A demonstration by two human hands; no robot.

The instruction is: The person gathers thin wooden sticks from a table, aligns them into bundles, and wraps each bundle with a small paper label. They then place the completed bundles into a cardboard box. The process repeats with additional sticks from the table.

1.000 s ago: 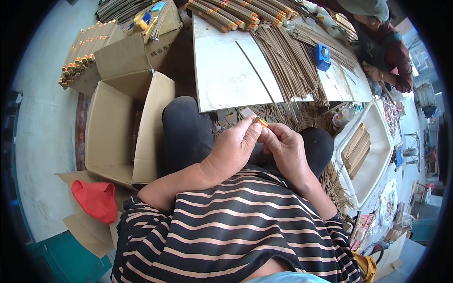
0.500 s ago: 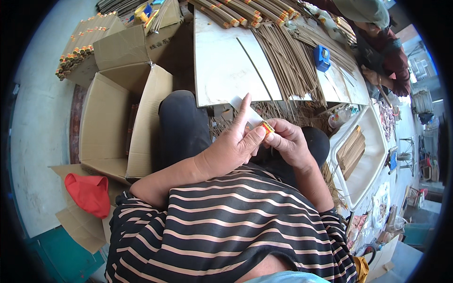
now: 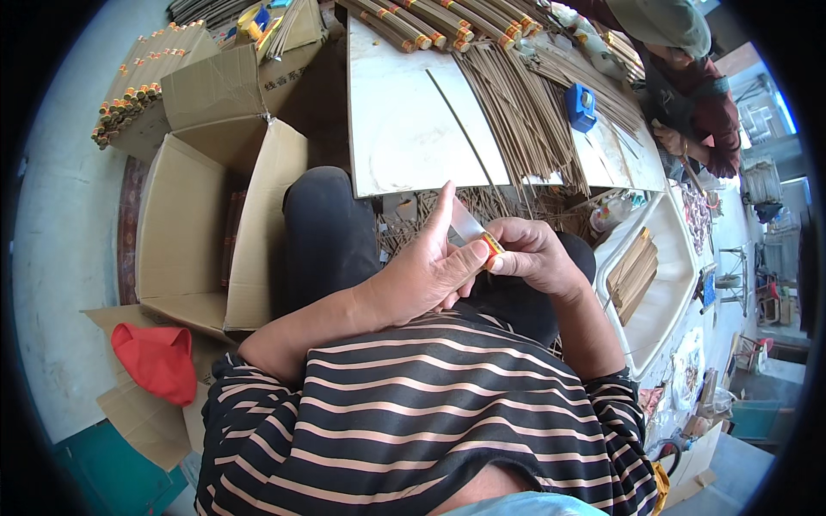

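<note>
Over my lap, both hands meet at a small red-and-yellow label (image 3: 493,245). A whitish strip (image 3: 465,223), seemingly of paper, runs up from it behind my left fingers. My left hand (image 3: 422,275) presses the label with its thumb, the index finger pointing up and away. From the other side, the thumb and bent fingers of my right hand (image 3: 537,256) pinch the label's right edge. Whether the strip and label are one piece I cannot tell. Just beyond, a white board (image 3: 404,138) carries loose brown incense sticks (image 3: 525,120).
Bundled sticks (image 3: 413,30) lie along the board's far edge, with a blue tape dispenser (image 3: 581,107) to the right. An open cardboard box (image 3: 185,224) stands at left, a red cloth (image 3: 155,361) nearer. At right is a white tub (image 3: 667,297); a co-worker (image 3: 714,112) is beyond.
The strip and label have turned slightly between my fingers, and the strip stands a little steeper. My hands stay together on the label. The whole view has shifted slightly.
</note>
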